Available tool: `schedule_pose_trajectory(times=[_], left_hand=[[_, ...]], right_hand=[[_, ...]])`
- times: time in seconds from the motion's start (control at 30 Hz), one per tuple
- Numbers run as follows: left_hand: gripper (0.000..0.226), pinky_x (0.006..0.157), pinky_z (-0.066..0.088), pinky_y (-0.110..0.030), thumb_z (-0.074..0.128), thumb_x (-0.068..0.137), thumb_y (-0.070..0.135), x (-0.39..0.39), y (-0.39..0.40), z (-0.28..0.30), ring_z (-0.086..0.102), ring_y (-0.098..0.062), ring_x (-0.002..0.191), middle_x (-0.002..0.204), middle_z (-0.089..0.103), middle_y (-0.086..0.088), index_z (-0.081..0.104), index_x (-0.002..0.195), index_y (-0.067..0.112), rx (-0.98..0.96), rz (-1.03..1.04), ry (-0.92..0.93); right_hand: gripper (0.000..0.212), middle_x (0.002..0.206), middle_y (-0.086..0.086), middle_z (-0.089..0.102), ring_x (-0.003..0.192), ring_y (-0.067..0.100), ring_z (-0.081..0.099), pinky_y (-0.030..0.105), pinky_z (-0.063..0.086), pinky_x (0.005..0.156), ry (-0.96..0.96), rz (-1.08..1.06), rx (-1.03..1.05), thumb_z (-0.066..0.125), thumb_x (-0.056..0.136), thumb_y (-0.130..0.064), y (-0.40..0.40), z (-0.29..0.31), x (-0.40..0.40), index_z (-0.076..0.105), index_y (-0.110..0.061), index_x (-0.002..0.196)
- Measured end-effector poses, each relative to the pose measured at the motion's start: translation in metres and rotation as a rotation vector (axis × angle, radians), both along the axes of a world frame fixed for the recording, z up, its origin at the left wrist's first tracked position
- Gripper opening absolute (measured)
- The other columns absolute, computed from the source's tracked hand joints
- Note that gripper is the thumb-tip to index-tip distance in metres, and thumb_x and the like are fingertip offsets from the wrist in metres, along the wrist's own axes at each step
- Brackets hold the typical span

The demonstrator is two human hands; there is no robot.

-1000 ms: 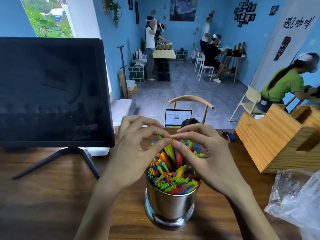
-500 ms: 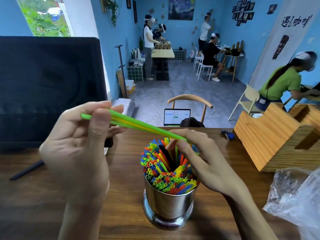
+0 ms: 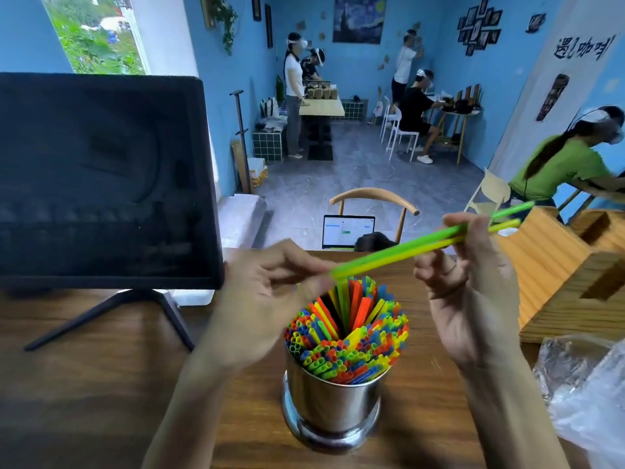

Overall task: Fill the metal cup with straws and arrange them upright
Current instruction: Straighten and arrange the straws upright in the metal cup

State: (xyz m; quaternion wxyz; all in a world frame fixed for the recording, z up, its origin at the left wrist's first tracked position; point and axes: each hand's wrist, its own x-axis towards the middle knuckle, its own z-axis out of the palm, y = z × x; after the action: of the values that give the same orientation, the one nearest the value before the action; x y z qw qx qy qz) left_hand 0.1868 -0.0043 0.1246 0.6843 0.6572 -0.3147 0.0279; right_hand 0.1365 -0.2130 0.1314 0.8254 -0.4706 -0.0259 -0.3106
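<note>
The shiny cylindrical metal cup [image 3: 333,406] stands on the brown wooden table [image 3: 84,384], near its front edge, packed with multicoloured plastic straws [image 3: 348,336] standing upright. Above the cup, two loose straws, one green and one yellow [image 3: 406,253], lie slanted. The right hand [image 3: 473,292] pinches them near their upper end. The left hand [image 3: 267,299] is blurred with fingers curled at their lower end; grip cannot be confirmed. A black monitor [image 3: 101,181] stands left; a wooden block [image 3: 568,275] and clear plastic bag [image 3: 588,394] right.
</note>
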Motion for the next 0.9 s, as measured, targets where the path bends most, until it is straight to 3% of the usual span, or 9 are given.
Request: schedule_pose_trajectory(times=[0.13,0.23,0.3,0.4,0.5,0.63,0.73,0.8,0.9], left_hand=[[0.019,0.097,0.047,-0.016,0.084,0.076,0.038,-0.002,0.000,-0.003,0.057,0.009,0.115,0.115,0.062,0.029,0.077,0.091,0.048,0.591,-0.031,-0.082],[0.013,0.094,0.051,-0.026,0.077,0.082,0.046,0.001,-0.007,-0.006,0.063,-0.002,0.109,0.107,0.069,0.022,0.077,0.094,0.043,0.465,0.050,-0.129],[0.007,0.092,0.054,-0.037,0.076,0.089,0.034,0.010,-0.013,-0.014,0.068,-0.010,0.103,0.099,0.073,0.015,0.076,0.096,0.036,0.304,0.155,-0.121],[0.027,0.101,0.052,-0.039,0.067,0.096,0.035,0.025,-0.017,-0.026,0.064,-0.003,0.114,0.117,0.070,0.020,0.068,0.122,0.041,0.372,0.191,-0.060],[0.034,0.106,0.050,-0.038,0.056,0.102,0.039,0.029,-0.014,-0.028,0.062,0.002,0.118,0.127,0.068,0.021,0.060,0.136,0.042,0.521,0.004,0.061],[0.024,0.094,0.057,-0.034,0.059,0.101,0.025,0.024,-0.015,-0.022,0.070,0.000,0.102,0.107,0.075,0.019,0.070,0.118,0.038,0.506,0.009,0.082],[0.028,0.082,0.055,-0.018,0.067,0.096,0.020,0.023,-0.012,-0.020,0.069,0.007,0.095,0.102,0.073,0.026,0.073,0.112,0.042,0.523,0.077,0.035],[0.028,0.074,0.053,-0.010,0.071,0.092,0.018,0.022,-0.011,-0.020,0.067,0.010,0.091,0.098,0.072,0.030,0.074,0.106,0.043,0.510,0.122,0.032],[0.022,0.074,0.056,-0.014,0.077,0.086,0.020,0.018,-0.012,-0.017,0.068,0.007,0.086,0.090,0.072,0.027,0.075,0.094,0.040,0.470,0.155,0.047]], right_hand=[[0.025,0.061,-0.010,0.059,0.044,0.007,0.049,0.024,0.043,0.043,-0.058,-0.234,-0.342,0.055,0.094,-0.043,-0.001,-0.003,-0.003,0.065,-0.024,0.083],[0.023,0.070,-0.008,0.067,0.052,0.007,0.058,0.026,0.046,0.048,-0.005,-0.235,-0.735,0.055,0.102,-0.046,-0.002,-0.013,-0.001,0.063,-0.027,0.091],[0.015,0.079,-0.010,0.069,0.066,0.006,0.065,0.028,0.052,0.059,0.074,-0.166,-1.044,0.060,0.099,-0.045,0.002,-0.019,0.000,0.064,-0.031,0.104],[0.050,0.094,-0.008,0.070,0.089,0.006,0.067,0.035,0.053,0.081,0.225,-0.041,-1.342,0.064,0.098,-0.040,0.008,-0.025,0.002,0.042,-0.049,0.142],[0.066,0.097,-0.003,0.064,0.092,0.008,0.060,0.032,0.049,0.084,0.242,-0.002,-1.426,0.061,0.100,-0.037,0.006,-0.023,-0.001,0.023,-0.059,0.149],[0.056,0.084,-0.012,0.055,0.086,0.005,0.051,0.013,0.035,0.073,0.227,-0.001,-1.485,0.064,0.097,-0.030,0.006,-0.019,-0.002,0.042,-0.052,0.144],[0.038,0.089,-0.028,0.053,0.094,0.006,0.048,0.013,0.035,0.080,0.213,-0.013,-1.535,0.061,0.095,-0.035,0.007,-0.020,0.000,0.063,-0.039,0.132],[0.037,0.099,-0.025,0.056,0.100,0.005,0.048,0.017,0.036,0.086,0.216,-0.010,-1.547,0.050,0.098,-0.048,0.007,-0.021,0.000,0.065,-0.038,0.131],[0.034,0.109,-0.021,0.055,0.110,0.002,0.054,0.020,0.044,0.091,0.198,0.046,-1.437,0.048,0.102,-0.049,0.008,-0.018,-0.002,0.061,-0.043,0.133]])
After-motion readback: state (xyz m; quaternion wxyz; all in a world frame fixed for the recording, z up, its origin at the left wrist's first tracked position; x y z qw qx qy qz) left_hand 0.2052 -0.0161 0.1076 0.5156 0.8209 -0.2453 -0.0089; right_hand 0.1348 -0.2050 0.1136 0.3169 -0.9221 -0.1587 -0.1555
